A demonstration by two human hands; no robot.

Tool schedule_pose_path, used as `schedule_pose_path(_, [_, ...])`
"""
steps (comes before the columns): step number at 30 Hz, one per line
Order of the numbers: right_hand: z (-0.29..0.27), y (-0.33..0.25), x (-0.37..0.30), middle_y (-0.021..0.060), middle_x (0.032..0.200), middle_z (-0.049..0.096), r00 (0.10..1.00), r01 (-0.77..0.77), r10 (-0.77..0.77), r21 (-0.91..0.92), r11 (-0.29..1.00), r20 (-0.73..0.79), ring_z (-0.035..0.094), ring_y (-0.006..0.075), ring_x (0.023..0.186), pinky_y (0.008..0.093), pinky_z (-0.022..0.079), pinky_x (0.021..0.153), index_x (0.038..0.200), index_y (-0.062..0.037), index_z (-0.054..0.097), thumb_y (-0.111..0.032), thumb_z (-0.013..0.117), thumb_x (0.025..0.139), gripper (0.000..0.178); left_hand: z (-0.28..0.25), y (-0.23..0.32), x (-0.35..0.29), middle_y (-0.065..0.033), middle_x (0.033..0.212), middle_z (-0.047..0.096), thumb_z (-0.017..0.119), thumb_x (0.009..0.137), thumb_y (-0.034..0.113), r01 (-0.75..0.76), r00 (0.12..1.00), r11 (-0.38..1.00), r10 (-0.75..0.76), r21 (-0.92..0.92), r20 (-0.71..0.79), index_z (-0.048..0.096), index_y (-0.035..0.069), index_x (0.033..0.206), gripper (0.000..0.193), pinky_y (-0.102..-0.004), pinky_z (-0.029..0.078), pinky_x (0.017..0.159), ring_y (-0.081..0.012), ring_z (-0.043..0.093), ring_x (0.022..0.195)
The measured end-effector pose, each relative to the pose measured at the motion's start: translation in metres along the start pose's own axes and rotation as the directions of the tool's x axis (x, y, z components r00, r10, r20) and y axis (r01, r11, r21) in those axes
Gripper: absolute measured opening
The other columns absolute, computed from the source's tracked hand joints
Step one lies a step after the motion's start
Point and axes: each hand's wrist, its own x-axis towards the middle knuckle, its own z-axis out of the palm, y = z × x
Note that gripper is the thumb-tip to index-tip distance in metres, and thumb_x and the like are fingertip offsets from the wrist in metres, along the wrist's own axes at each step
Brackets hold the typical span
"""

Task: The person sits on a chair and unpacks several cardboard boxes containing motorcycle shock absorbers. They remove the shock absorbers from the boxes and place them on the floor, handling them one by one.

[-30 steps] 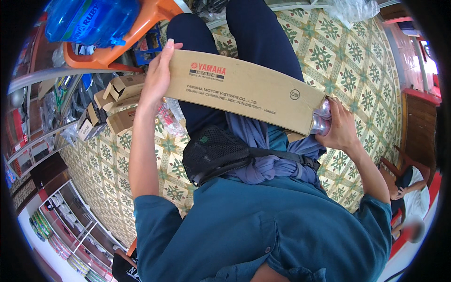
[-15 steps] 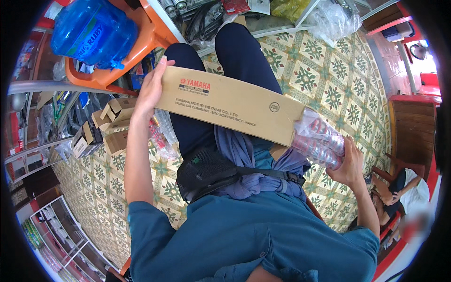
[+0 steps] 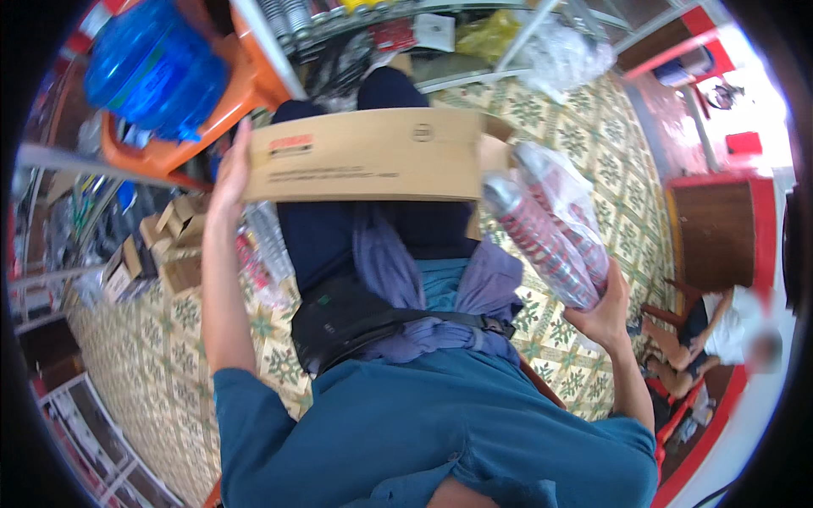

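Note:
A long brown cardboard box [image 3: 364, 161] lies crosswise above my knees, its right end open with a flap [image 3: 497, 131] sticking out. At the box's left end is my left hand [image 3: 231, 169], closed around that end. My right hand [image 3: 603, 311] grips the lower end of a pair of shock absorbers [image 3: 550, 233] with red coil springs, wrapped in clear plastic. They slant up and left, their upper ends just beside the box's open end. The inside of the box is hidden from me.
A blue water jug [image 3: 157, 72] stands on an orange plastic chair [image 3: 254, 80] at the upper left. Smaller opened boxes [image 3: 178, 245] and plastic-wrapped red parts [image 3: 258, 267] lie on the patterned tile floor [image 3: 169, 356]. Another person [image 3: 720, 334] sits at the right.
The shock absorbers, partly inside the box before, are now out of its right end and tilted more steeply. The box has turned nearly level and shifted left.

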Motion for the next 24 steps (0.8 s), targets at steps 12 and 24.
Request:
schedule_pose_path(12, [-0.019, -0.033, 0.019, 0.0176, 0.107, 0.069, 1.0, -0.017, 0.015, 0.21, 0.978, 0.012, 0.069, 0.0289, 0.098, 0.0409, 0.053, 0.092, 0.127, 0.003, 0.057, -0.019, 0.084, 0.056, 0.079, -0.013, 0.004, -0.001, -0.0148, 0.129, 0.07, 0.048, 0.105, 0.066, -0.096, 0.989, 0.995, 0.096, -0.001, 0.113, 0.061, 0.001, 0.141, 0.076, -0.0382, 0.055, 0.1, -0.0215, 0.071, 0.113])
schedule_pose_path(24, [0.051, -0.135, 0.071, 0.0189, 0.123, 0.064, 0.947, 0.187, -0.253, 0.301, 0.935, 0.197, 0.062, 0.0279, 0.117, 0.0405, 0.046, 0.104, 0.144, 0.0044, 0.048, -0.022, 0.085, 0.056, 0.098, -0.015, 0.013, -0.129, -0.0157, 0.137, 0.065, 0.045, 0.11, 0.049, -0.669, 0.725, 0.732, 0.602, -0.132, -0.336, 0.052, -0.004, 0.146, 0.065, -0.0406, 0.048, 0.106, -0.0255, 0.063, 0.122])
